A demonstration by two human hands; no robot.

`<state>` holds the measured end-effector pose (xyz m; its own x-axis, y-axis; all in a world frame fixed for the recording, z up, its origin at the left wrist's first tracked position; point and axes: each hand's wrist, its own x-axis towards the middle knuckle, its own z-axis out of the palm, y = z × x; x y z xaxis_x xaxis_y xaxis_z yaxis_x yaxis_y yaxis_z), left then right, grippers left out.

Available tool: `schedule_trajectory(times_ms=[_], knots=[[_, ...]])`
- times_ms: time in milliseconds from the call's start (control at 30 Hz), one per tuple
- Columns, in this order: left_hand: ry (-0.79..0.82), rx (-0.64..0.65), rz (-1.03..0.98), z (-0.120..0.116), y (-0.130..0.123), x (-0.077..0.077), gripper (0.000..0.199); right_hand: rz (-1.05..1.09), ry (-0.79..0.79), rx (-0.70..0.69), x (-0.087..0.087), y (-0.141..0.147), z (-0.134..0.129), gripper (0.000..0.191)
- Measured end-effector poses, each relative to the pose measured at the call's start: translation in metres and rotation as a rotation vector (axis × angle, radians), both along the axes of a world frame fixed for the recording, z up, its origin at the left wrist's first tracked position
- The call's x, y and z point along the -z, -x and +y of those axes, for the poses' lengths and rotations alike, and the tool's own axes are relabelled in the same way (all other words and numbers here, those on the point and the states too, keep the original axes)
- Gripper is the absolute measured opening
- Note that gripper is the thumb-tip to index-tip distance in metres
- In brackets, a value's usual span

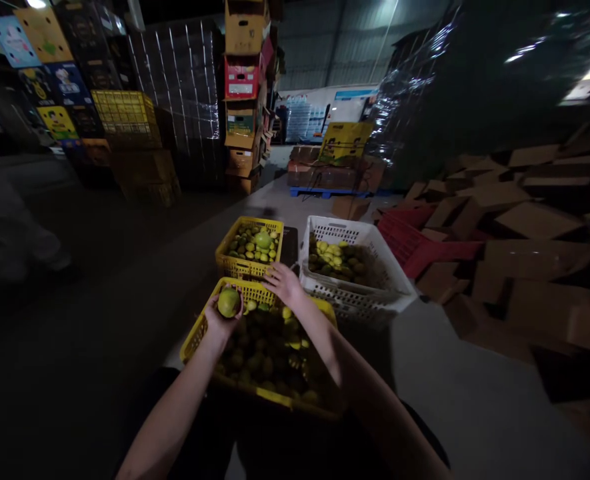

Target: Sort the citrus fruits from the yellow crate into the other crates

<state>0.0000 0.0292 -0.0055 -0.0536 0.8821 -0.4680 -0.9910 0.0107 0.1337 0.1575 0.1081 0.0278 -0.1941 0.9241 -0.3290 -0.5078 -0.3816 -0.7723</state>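
My left hand (222, 313) is wrapped round a green citrus fruit (229, 303), above the left rim of the near yellow crate (195, 333). Many green and yellowish citrus fruits (255, 350) fill this crate, its near part in deep shade. My right hand (283, 283) reaches over the crate's far rim with fingers stretched out and nothing visible in it. Just beyond stands a second yellow crate (225, 257) of smaller-looking citrus. A larger green fruit (263, 239) shows over its contents; I cannot tell whether it rests on them or is in the air.
To the right stands a white crate (399, 283) part-filled with citrus. Beside it are a red crate (405, 237) and a heap of cardboard boxes (535, 227). Stacked cartons (242, 77) and a blue pallet (325, 193) stand behind. A person's blurred leg (19, 227) shows at far left.
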Motion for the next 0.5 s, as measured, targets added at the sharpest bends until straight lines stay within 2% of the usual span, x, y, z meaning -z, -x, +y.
schedule_trajectory(times_ms=[67,133,200,267,333,433,500], knots=[[0.001,-0.017,0.020,0.000,-0.001,0.002,0.033,-0.014,0.008,-0.059,0.015,-0.010,-0.026,0.019],[0.002,-0.036,0.028,0.001,-0.004,0.004,0.036,-0.030,0.074,-0.161,0.039,-0.023,-0.055,0.018],[0.019,-0.038,0.047,0.002,-0.010,0.007,0.038,-0.038,0.177,-0.107,0.059,-0.037,-0.076,0.017],[0.047,-0.021,0.109,0.003,-0.018,0.015,0.037,-0.029,0.217,-0.042,0.067,-0.049,-0.086,0.016],[0.088,0.047,0.205,0.003,-0.030,0.030,0.033,0.020,0.167,-0.008,0.062,-0.060,-0.086,0.016],[0.140,0.267,0.342,-0.004,-0.051,0.063,0.024,0.131,0.070,0.043,0.042,-0.077,-0.083,0.014],[0.076,0.365,0.392,-0.016,-0.068,0.083,0.021,0.198,0.099,0.083,0.032,-0.089,-0.082,0.014]])
